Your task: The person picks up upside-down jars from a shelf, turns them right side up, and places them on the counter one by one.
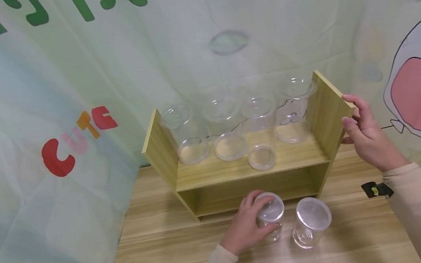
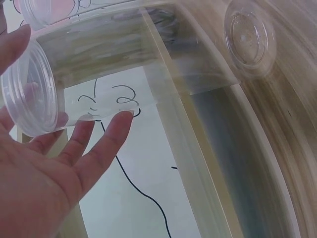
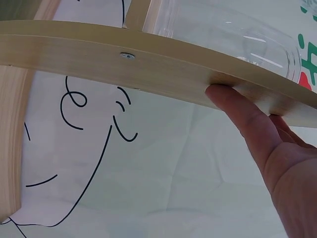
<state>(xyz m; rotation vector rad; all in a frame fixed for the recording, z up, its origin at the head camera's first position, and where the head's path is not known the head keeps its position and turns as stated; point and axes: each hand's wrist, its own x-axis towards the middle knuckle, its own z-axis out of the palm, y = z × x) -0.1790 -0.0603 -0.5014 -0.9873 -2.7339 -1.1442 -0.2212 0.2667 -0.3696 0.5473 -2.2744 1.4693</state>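
Note:
My left hand [image 1: 246, 224] holds a clear plastic jar [image 1: 273, 230] round its lidded top, thumb on one side and fingers on the other. In the left wrist view the fingers lie round the frosted lid [image 2: 32, 89] and against the clear wall. Just right of it a second lidded jar [image 1: 310, 223] stands upright on the table. My right hand [image 1: 368, 134] grips the upper front edge of the wooden shelf's right side panel [image 1: 330, 108], thumb at the front. In the right wrist view its fingertips [image 3: 223, 94] touch the panel's outer face.
Several clear jars [image 1: 229, 146] stand in a row on the upper board of the two-tier wooden shelf [image 1: 214, 173]. The lower compartment [image 1: 238, 193] opens toward me. A wood-grain table [image 1: 161, 252] lies underneath, and a printed cloth [image 1: 280, 29] hangs behind.

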